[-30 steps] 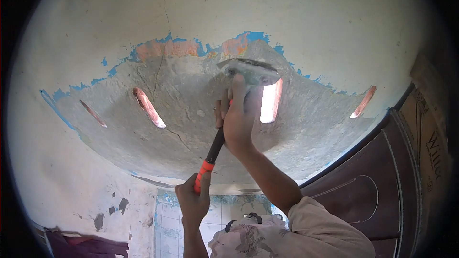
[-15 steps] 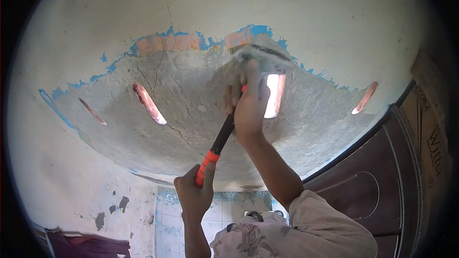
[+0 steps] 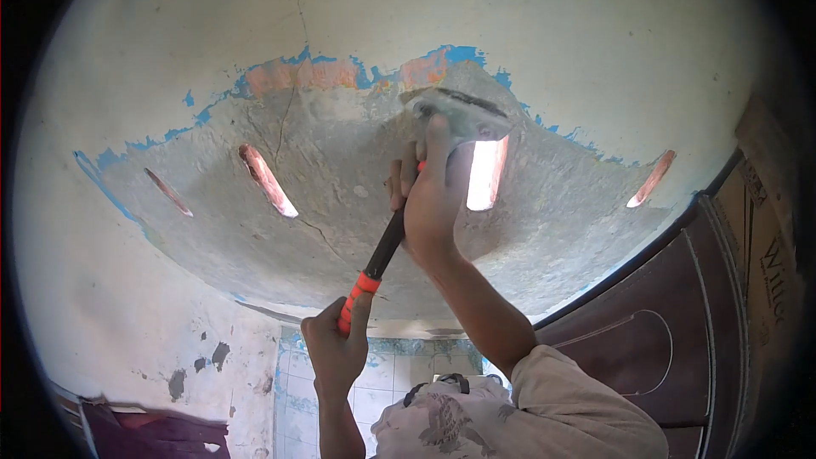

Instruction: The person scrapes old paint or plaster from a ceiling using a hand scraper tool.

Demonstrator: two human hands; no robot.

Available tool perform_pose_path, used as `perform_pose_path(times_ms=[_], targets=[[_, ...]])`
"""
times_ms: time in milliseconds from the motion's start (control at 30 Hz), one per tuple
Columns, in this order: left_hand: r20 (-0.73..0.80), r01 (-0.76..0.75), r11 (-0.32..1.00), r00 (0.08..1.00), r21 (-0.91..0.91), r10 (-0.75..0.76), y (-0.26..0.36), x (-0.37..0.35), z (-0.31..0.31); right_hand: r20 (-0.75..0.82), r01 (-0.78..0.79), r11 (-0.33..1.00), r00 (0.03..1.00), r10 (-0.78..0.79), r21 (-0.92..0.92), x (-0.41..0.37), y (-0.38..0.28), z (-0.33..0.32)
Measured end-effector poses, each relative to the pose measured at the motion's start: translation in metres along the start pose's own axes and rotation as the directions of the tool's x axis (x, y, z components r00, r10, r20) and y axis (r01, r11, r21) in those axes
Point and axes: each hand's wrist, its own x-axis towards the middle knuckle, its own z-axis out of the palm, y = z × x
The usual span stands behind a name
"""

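A long black tool (image 3: 388,244) with orange bands runs diagonally across the patch of bare grey plaster (image 3: 340,166). My left hand (image 3: 337,338) is wrapped round the orange grip at its lower end. Farther up, my right hand (image 3: 432,204) closes round the shaft just below the tool's head, with the thumb stretched toward it. The wide, pale head (image 3: 463,116) lies against the plaster, above the bright slot (image 3: 487,174); it is slightly blurred. Peeling blue paint (image 3: 466,54) and a pinkish strip (image 3: 302,75) edge the patch above it.
More narrow slots (image 3: 267,180) pierce the plaster at left and right. A dark brown panelled surface (image 3: 629,331) and a cardboard box (image 3: 765,246) stand at right. White tiles (image 3: 374,378) show below, dark red cloth (image 3: 153,433) at lower left.
Both hands and the tool have shifted slightly left. The tool's head and my right hand are also a little lower. Both hands have kept their hold.
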Motion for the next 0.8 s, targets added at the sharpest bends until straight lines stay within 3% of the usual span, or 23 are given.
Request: perform_pose_path(times_ms=[67, 167, 300, 400, 633, 800], targets=[[-0.012, 0.003, 1.000, 1.000, -0.028, -0.004, -0.004, -0.002, 0.005, 0.001, 0.014, 0.998, 1.000, -0.014, -0.060, -0.005, 0.005, -0.002], [-0.026, -0.035, 0.999, 0.999, -0.031, 0.034, 0.008, 0.002, 0.008, -0.009, -0.048, 0.999, 0.999, 0.048, -0.007, 0.004, -0.011, -0.004], [0.033, -0.016, 1.000, 0.999, 0.019, 0.016, 0.027, 0.004, 0.003, 0.061, 0.020, 0.999, 0.998, -0.022, 0.042, 0.013, -0.013, -0.007], [0.036, 0.014, 1.000, 0.999, 0.025, -0.015, 0.011, 0.001, 0.005, 0.007, -0.010, 0.999, 1.000, 0.010, -0.051, 0.001, -0.001, -0.008], [0.022, -0.034, 0.999, 0.999, 0.036, 0.033, 0.029, 0.009, -0.002, 0.029, 0.012, 0.999, 1.000, -0.013, 0.053, 0.010, -0.013, -0.003], [0.020, 0.023, 1.000, 1.000, 0.000, -0.023, -0.004, 0.004, 0.001, -0.001, 0.048, 0.999, 0.999, -0.048, -0.008, 0.001, 0.004, -0.002]])
